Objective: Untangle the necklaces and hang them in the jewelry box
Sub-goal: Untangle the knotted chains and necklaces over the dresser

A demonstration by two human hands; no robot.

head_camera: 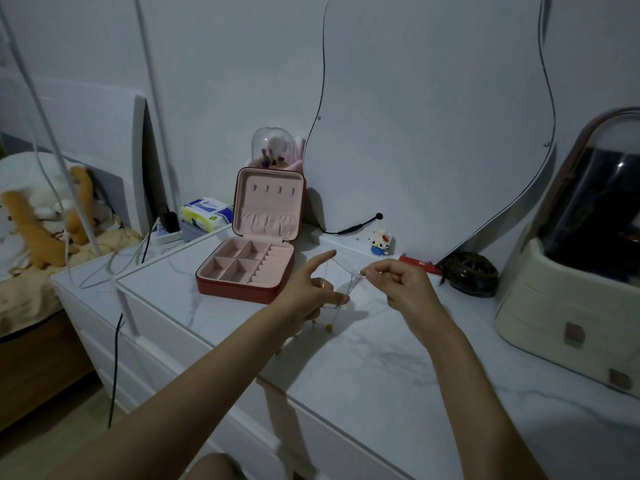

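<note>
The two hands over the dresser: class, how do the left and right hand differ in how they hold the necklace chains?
The left hand points its forefinger straight out with a chain looped over it, while the right hand curls its fingers and pinches the chains at the fingertips. The left hand sits nearer the open jewelry box; the right hand is nearer the dark round object. Both are raised above the dresser top, stretching the chains between them.

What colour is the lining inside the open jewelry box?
Pale pink lining; the jewelry box is dark red outside. Head view.
</note>
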